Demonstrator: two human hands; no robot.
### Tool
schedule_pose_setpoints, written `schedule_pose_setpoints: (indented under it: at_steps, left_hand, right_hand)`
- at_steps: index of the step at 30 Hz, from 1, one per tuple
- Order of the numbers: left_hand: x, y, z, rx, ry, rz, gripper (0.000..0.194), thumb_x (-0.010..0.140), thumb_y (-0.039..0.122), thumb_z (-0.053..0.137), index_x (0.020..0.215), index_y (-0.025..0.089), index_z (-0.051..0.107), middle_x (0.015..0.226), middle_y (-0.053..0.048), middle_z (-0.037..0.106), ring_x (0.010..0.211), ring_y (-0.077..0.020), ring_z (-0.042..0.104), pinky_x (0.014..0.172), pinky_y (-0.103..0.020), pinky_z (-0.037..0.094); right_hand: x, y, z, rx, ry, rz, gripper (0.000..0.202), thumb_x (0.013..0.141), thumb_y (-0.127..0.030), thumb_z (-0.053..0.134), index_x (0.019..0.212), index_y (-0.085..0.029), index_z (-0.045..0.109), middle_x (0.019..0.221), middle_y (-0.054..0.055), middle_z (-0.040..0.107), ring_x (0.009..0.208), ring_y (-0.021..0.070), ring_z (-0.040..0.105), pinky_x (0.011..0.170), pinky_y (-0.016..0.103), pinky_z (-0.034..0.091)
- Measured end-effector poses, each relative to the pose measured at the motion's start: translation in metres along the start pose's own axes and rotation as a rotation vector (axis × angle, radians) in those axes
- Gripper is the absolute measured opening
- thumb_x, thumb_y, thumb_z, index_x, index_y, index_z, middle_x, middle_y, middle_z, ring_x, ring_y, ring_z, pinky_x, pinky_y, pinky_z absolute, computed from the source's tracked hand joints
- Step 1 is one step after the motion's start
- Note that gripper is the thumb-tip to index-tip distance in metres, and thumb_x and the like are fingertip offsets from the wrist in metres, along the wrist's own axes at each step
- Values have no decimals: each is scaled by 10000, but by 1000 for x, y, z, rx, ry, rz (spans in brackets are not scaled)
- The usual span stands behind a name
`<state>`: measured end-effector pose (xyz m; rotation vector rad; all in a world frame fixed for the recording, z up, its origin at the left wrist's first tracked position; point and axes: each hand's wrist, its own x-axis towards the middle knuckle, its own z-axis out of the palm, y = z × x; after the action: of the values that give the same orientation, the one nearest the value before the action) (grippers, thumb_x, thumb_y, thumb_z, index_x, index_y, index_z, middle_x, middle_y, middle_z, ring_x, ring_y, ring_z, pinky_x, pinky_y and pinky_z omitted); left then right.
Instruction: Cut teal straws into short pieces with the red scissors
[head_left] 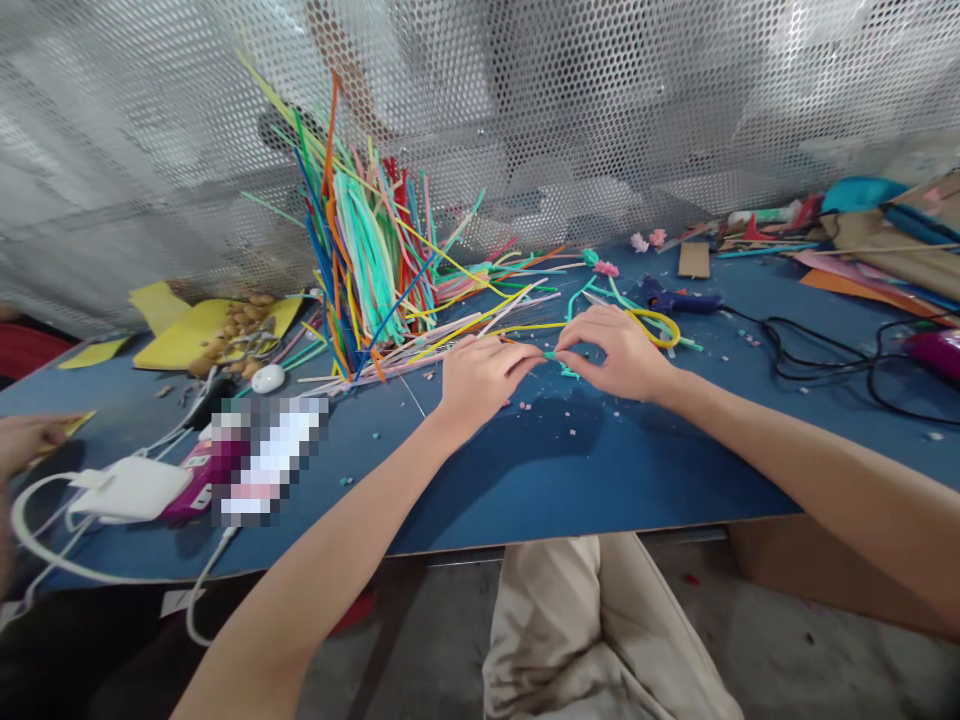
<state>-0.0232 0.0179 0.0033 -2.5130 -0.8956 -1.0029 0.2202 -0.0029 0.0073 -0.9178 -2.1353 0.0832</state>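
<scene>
Between my two hands, above the blue table (570, 470), is a small teal-green piece of pipe cleaner (550, 355). My left hand (484, 378) pinches its left end with thumb and forefinger. At its right end my right hand (619, 352) pinches it too. Teal stems and a yellow loop (667, 328) lie behind and beside my right hand. Behind my left hand stands a large bundle of coloured pipe cleaners (371, 260), with loose stems spread to its right.
A blue glue gun (682, 298) with a black cable lies at the right. At the left are a white charger (139, 488), a blurred phone (271, 462), yellow paper (180, 335) and another person's hand (30, 440). Perforated metal (600, 110) rises behind.
</scene>
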Motion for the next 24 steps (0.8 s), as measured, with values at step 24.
schedule_pose_setpoints:
  at_steps: [24]
  left_hand:
    - [2, 14, -3, -126, -16, -196, 270, 966, 479, 665, 878, 239, 753, 799, 4, 775, 631, -131, 649, 627, -279, 408]
  right_hand:
    - [1, -14, 25, 430, 118, 311, 216, 959, -416, 612, 877, -219, 645, 896, 49, 691, 878, 212, 639, 841, 410, 507]
